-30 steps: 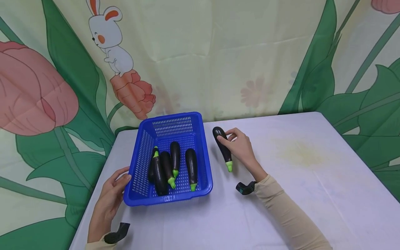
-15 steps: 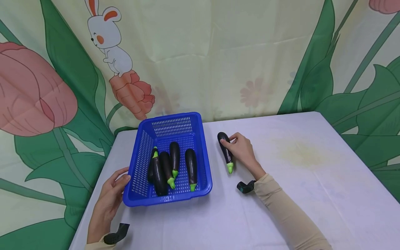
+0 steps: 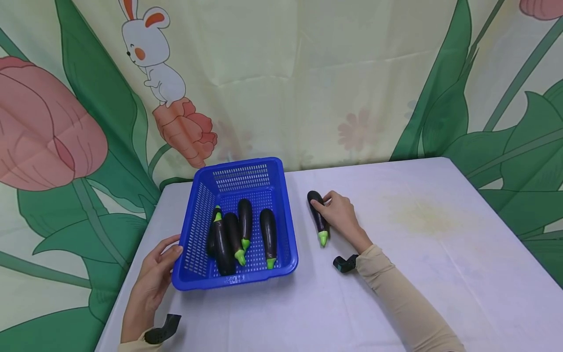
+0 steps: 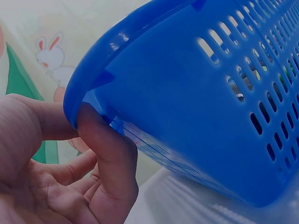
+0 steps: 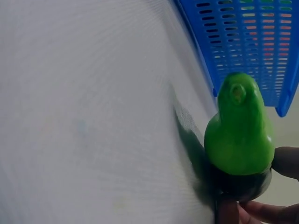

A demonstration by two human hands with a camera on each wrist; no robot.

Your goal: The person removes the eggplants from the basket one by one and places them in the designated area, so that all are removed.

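Observation:
A dark purple eggplant (image 3: 317, 218) with a green stem (image 5: 239, 135) lies on the white table (image 3: 418, 254) just right of a blue perforated basket (image 3: 237, 282). My right hand (image 3: 330, 208) grips this eggplant near its rounded far end; its fingers (image 5: 285, 163) show behind the stem in the right wrist view. Several more eggplants (image 3: 269, 234) lie inside the basket, stems toward me. My left hand (image 3: 164, 256) rests against the basket's near left corner, its thumb (image 4: 107, 154) pressed under the rim (image 4: 117, 51), fingers relaxed.
A printed backdrop with a rabbit (image 3: 151, 54) and leaves hangs right behind the table's far edge. The basket's wall (image 5: 252, 32) stands close to the held eggplant's left side. Bare tabletop (image 5: 93, 116) stretches to the right and toward me.
My right hand has lowered the eggplant from a raised tilt down onto the table and slightly toward me. The left hand and the basket have stayed put.

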